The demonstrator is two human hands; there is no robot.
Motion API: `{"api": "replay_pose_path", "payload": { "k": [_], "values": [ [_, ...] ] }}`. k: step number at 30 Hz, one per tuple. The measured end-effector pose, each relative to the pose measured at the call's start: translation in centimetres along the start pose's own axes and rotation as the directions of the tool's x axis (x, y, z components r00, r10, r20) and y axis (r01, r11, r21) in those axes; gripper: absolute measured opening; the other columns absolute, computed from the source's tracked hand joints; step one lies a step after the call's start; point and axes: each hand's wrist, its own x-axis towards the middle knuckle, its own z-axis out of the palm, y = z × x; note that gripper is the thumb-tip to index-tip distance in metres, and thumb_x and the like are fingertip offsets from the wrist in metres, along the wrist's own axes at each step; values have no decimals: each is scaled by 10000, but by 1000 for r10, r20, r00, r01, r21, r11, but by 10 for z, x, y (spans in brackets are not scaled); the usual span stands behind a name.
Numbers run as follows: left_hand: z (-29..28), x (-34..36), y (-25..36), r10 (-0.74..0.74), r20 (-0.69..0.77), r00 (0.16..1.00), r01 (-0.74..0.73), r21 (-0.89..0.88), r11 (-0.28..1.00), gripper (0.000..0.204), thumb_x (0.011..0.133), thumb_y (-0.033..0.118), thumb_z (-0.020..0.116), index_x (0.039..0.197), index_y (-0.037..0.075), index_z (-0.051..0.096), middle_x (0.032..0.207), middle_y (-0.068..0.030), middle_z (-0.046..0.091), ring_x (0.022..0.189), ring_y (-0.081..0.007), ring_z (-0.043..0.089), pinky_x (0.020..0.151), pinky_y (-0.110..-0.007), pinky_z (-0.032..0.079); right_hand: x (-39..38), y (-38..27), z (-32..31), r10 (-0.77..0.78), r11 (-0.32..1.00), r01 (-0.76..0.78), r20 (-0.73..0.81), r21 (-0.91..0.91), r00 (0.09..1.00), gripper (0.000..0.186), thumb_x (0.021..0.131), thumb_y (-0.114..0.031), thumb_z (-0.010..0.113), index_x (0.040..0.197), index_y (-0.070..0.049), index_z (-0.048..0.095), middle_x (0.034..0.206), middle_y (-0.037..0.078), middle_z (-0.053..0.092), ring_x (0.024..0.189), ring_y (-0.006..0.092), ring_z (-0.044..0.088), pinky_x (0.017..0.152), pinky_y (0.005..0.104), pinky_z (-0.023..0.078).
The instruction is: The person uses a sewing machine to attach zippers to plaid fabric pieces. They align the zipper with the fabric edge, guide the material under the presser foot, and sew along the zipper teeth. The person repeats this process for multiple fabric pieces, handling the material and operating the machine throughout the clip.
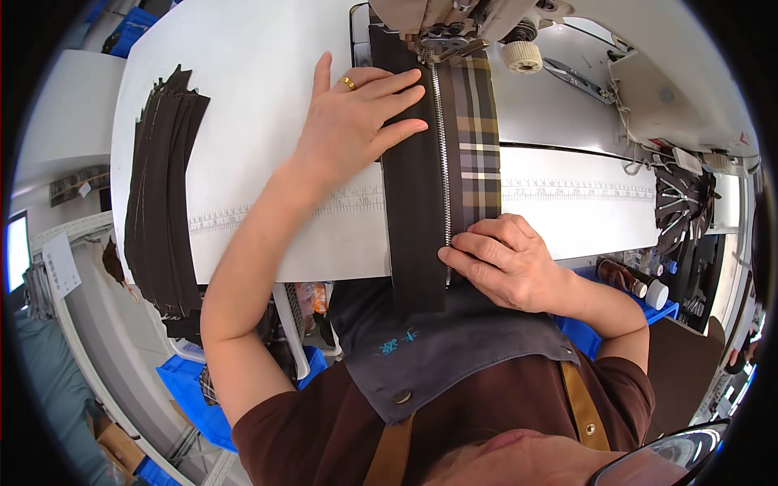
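A long strip of dark fabric (412, 194) runs under the presser foot (429, 55) of a sewing machine (486, 12) and hangs over the table's near edge. Along it lies a metal zipper (443, 162), with plaid cloth (480, 154) on its right side. My left hand (356, 109) rests flat on the dark fabric just below the foot, fingers spread toward the zipper. Lower down, my right hand (510, 263) pinches the zipper and cloth edge between thumb and fingers, close to the table edge.
A stack of dark fabric strips (162, 194) lies at the table's left. Thread snips (579, 79) rest right of the machine foot. A bundle of zippers (677, 202) hangs off the right end. Blue bins (194, 397) stand below the table. A printed ruler (567, 190) crosses the tabletop.
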Motion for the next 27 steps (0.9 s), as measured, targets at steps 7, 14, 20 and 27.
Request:
{"api": "replay_pose_path", "payload": {
  "k": [7,14,20,27],
  "values": [
    [5,-4,10,15,20,1000,-18,159,987,407,837,360,633,1200,178,619,1314,20,549,1164,-186,521,1040,-613,209,10,8,-6,32,999,-33,60,19,998,408,715,-197,700,1092,-57,637,1058,53,567,951,207,543,791,335,441],
    [5,-11,17,-10,9,1000,9,133,991,408,827,315,650,1200,153,612,1317,21,535,1135,-182,528,1002,-564,304,16,14,-9,21,1000,-22,84,8,996,432,719,-242,724,1098,-61,623,1059,65,556,966,222,534,801,345,441],
    [4,-9,16,8,-37,999,-4,117,993,350,823,275,658,1144,136,647,1270,24,571,1083,-173,542,987,-521,344,26,32,-11,3,1000,-4,77,12,997,443,697,-227,733,1093,-63,623,1058,70,552,960,231,533,805,345,446],
    [4,-6,14,9,-47,999,-5,92,996,310,833,254,657,1116,130,663,1205,21,619,1060,-165,565,981,-507,359,39,58,-8,-16,1000,17,26,-26,1000,432,690,-227,739,1080,-78,629,1069,73,548,1010,258,528,817,365,454]
  ]
}}
